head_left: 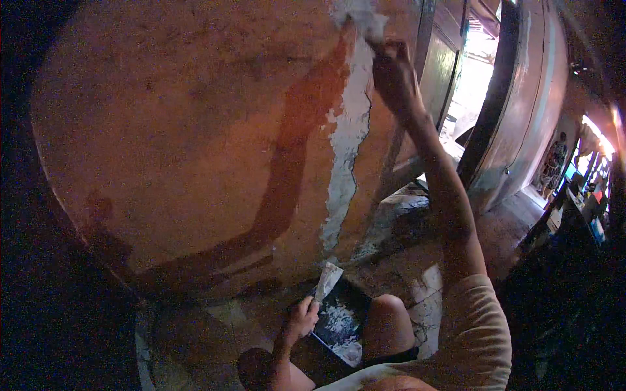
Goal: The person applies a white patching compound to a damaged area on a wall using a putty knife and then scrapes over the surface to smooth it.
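My right hand (396, 77) is raised high, closed around a putty knife (373, 27) whose blade lies against the upper part of the wall. Beneath the blade a jagged white strip of filler (344, 163) runs down the orange-brown wall (215, 117). Low in front of me, my left hand (303, 317) grips a second putty knife (328, 280), its pale, smeared blade pointing up. Under that blade, beside my bent knee (390, 319), is a dark tray (353, 301) with white paste (342, 324) smeared over it.
To the right of the strip stands a door frame (430, 72) with a bright opening. Past it, a pinkish curved-looking wall (531, 111) leads to cluttered, colourful items (590, 195) at the far right. Tiled floor (215, 332) meets the wall's base. My arm's shadow falls across the wall.
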Tool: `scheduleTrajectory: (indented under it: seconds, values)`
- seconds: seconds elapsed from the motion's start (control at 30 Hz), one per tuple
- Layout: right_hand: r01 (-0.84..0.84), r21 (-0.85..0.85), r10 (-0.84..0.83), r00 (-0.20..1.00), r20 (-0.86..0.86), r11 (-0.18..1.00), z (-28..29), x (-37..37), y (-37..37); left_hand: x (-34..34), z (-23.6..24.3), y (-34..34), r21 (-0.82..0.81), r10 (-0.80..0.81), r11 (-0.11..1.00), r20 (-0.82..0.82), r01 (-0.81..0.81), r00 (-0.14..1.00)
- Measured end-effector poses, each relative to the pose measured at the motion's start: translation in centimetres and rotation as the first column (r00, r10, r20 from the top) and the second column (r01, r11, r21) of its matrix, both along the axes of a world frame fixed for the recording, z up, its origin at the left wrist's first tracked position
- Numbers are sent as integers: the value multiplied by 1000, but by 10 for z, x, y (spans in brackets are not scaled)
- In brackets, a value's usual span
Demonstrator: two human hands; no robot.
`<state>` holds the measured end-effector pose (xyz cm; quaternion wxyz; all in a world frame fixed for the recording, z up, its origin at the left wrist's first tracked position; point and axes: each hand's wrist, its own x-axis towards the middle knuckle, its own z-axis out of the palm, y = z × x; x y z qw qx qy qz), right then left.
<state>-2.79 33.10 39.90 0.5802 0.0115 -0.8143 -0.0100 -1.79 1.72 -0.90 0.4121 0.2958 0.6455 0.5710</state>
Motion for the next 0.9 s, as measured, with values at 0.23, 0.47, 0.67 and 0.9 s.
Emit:
scheduleTrajectory:
  seconds: [0.23, 0.47, 0.67, 0.9]
  values:
    - [217, -292, -146, 959, 245, 932, -105, 49, -51, 6, -5, 2, 1, 70, 998, 22, -70, 997]
    - [-235, -91, 226, 969, -99, 968, 5, 19, -44, 0, -7, 5, -40, -6, 999, 26, 7, 1000]
    - [-60, -10, 60, 998, 30, 998, 11, -17, 5, -2, -5, 5, -65, -29, 997, 24, 30, 999]
    - [-46, -179, 60, 995, 75, 983, -93, 20, -2, -1, -12, 3, -31, 0, 1000, -74, -2, 997]
